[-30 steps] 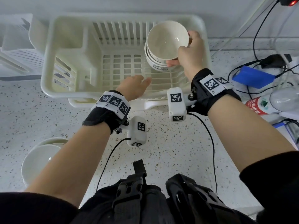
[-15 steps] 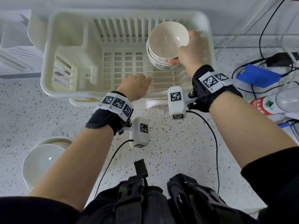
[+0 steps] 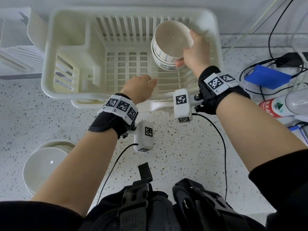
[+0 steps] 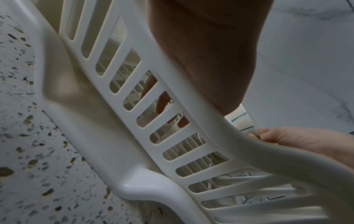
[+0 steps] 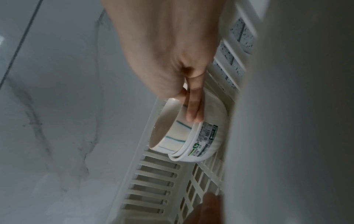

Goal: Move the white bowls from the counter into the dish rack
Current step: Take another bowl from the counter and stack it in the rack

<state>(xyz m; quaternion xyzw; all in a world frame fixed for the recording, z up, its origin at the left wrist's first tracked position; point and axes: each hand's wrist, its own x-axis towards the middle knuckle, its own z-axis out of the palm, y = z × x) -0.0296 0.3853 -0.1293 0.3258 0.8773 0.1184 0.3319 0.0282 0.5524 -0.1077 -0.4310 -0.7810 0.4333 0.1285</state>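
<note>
A cream plastic dish rack (image 3: 50,64) stands at the back of the speckled counter. My right hand (image 3: 186,49) grips a nested stack of white bowls (image 3: 171,40), tilted, inside the rack's back right corner. The thumb is inside the top bowl's rim and the fingers (image 5: 193,109) lie on its blue-striped outer wall (image 5: 172,136). The lower bowl carries a barcode label. My left hand (image 3: 141,87) reaches over the rack's front rim, holding nothing. Its relaxed fingers (image 4: 162,103) show through the slots of the rack wall (image 4: 134,136). More white bowls (image 3: 43,164) sit stacked on the counter at lower left.
A drain tray (image 3: 150,105) sticks out under the rack's front. To the right lie a blue box (image 3: 266,79), black cables and a red-labelled bottle (image 3: 275,107). A white slatted tray (image 3: 15,47) sits left of the rack. Speckled counter (image 3: 175,147) lies between me and the rack.
My right hand has shifted the tilted bowl stack only slightly, still in the rack's back right corner. My left hand stays at the front rim.
</note>
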